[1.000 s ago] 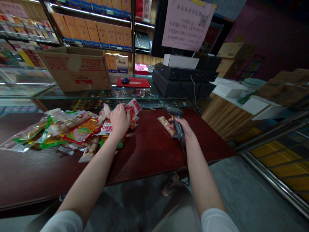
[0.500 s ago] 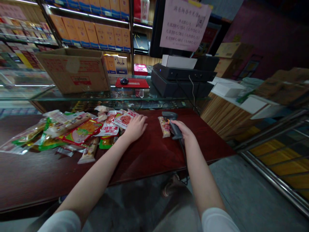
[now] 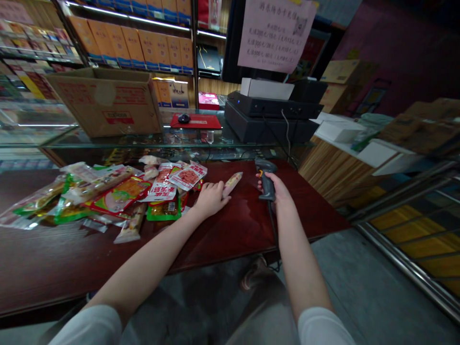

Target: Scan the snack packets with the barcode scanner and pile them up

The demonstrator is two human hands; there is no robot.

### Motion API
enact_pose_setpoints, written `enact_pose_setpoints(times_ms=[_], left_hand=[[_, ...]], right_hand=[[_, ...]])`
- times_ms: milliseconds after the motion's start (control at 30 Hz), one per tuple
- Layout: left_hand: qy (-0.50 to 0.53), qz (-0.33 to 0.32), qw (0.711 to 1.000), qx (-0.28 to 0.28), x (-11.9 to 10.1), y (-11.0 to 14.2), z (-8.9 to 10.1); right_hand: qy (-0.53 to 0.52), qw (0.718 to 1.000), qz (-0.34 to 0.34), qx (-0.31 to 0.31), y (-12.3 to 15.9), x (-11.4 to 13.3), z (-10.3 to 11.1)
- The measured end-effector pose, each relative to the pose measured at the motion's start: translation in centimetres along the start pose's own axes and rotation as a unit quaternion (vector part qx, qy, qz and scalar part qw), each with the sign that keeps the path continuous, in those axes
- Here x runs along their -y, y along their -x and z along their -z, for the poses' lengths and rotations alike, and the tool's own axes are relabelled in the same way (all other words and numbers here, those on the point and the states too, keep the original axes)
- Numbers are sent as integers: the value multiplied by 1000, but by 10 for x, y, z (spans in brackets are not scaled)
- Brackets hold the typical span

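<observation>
My left hand (image 3: 211, 199) is closed on the near end of a wrapped snack bar (image 3: 233, 183), a pale stick in clear film that points away to the right. Its fingers cover part of the wrapper. To the right, my right hand (image 3: 282, 188) grips a dark grey barcode scanner (image 3: 266, 182) by its handle, head up, with a cord hanging toward the table edge. Left of my left hand lies a heap of packaged snacks: a white and red packet (image 3: 189, 176), a red and green packet (image 3: 122, 194), a green-edged packet (image 3: 163, 211) and another wrapped bar (image 3: 132, 225).
A dark red wooden table (image 3: 230, 239) carries the snacks. Behind it, a glass counter holds an open cardboard box (image 3: 108, 108), a mouse (image 3: 184, 118) on a red mat and a black cash drawer (image 3: 266, 125). Metal rails (image 3: 406, 258) stand at the right.
My left hand has left the snack packets and taken hold of the wrapped bar, which now lies further left and turned. The scanner has moved slightly right, away from the bar.
</observation>
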State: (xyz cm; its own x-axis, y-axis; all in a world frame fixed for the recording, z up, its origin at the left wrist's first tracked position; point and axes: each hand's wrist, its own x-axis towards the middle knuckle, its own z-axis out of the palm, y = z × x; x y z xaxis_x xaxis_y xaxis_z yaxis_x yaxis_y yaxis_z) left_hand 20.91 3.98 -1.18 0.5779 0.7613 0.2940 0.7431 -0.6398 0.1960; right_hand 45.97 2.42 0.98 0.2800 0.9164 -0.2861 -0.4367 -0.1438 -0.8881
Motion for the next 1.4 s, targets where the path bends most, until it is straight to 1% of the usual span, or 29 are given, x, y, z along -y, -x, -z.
enact_pose_setpoints(times_ms=[67, 133, 167, 200, 233, 267, 300, 367, 400, 433, 467, 500, 567, 633, 733, 833, 900, 967, 1000, 1033, 1067, 1100, 1133, 1200, 1233, 1267, 1300, 1333, 1400], left_hand=[[37, 52, 998, -17, 8, -2, 1], [128, 111, 984, -60, 19, -6, 1], [191, 142, 967, -92, 25, -8, 1], [266, 172, 940, -125, 30, -11, 1], [348, 196, 903, -155, 33, -13, 3], [435, 213, 857, -174, 36, -16, 4], [520, 220, 805, -181, 37, -18, 6], [661, 206, 701, -170, 37, -20, 10], [708, 194, 660, -161, 36, -20, 12], [740, 184, 628, -153, 34, -20, 14], [761, 178, 605, -148, 33, -19, 15], [775, 178, 589, -143, 32, -18, 16], [791, 188, 568, -132, 31, -17, 16], [798, 201, 556, -120, 31, -17, 14], [802, 217, 547, -103, 33, -18, 11], [799, 222, 549, -103, 32, -19, 8], [793, 220, 558, -107, 31, -20, 6], [779, 222, 575, -113, 29, -21, 2], [766, 225, 590, -116, 29, -22, 1], [748, 228, 612, -119, 29, -22, -1], [720, 232, 642, -122, 29, -23, -2], [680, 233, 683, -125, 30, -22, -2], [625, 228, 735, -133, 31, -21, -2], [467, 194, 847, -163, 32, -17, 5], [376, 168, 893, -182, 33, -15, 11], [287, 142, 926, -198, 33, -12, 18], [207, 123, 948, -210, 34, -8, 27], [138, 117, 959, -217, 34, -5, 37], [35, 138, 965, -220, 36, 1, 56]], right_hand=[[-4, 1000, -7, 1, 0, 1, 1], [1, 1000, -11, 6, 0, 0, 0], [4, 1000, -8, 6, 0, -1, 0], [8, 1000, -2, 7, 0, -2, 0], [14, 1000, 5, 13, -1, -3, 1], [23, 999, 13, 24, -1, -3, 1], [36, 998, 21, 41, -1, -4, 2], [67, 994, 36, 84, 0, -5, 2], [83, 990, 44, 107, 2, -5, 2], [97, 986, 52, 127, 4, -6, 2], [110, 981, 59, 146, 6, -6, 1], [120, 977, 65, 164, 9, -6, 0], [130, 969, 78, 196, 14, -7, -3], [130, 961, 82, 231, 18, -8, -6], [100, 951, 84, 281, 21, -10, -11], [69, 945, 74, 312, 21, -14, -13], [69, 940, 59, 329, 20, -16, -14], [74, 936, 48, 340, 20, -17, -15], [76, 935, 43, 343, 21, -17, -15], [76, 936, 40, 342, 21, -17, -16], [75, 937, 38, 340, 22, -16, -17], [74, 939, 37, 335, 24, -16, -18], [72, 941, 37, 329, 25, -15, -19], [66, 948, 44, 309, 27, -13, -19], [63, 951, 50, 297, 28, -12, -19], [61, 955, 57, 285, 28, -11, -18], [59, 958, 64, 273, 27, -11, -17], [56, 961, 69, 263, 26, -11, -16], [52, 964, 76, 249, 23, -11, -14]])
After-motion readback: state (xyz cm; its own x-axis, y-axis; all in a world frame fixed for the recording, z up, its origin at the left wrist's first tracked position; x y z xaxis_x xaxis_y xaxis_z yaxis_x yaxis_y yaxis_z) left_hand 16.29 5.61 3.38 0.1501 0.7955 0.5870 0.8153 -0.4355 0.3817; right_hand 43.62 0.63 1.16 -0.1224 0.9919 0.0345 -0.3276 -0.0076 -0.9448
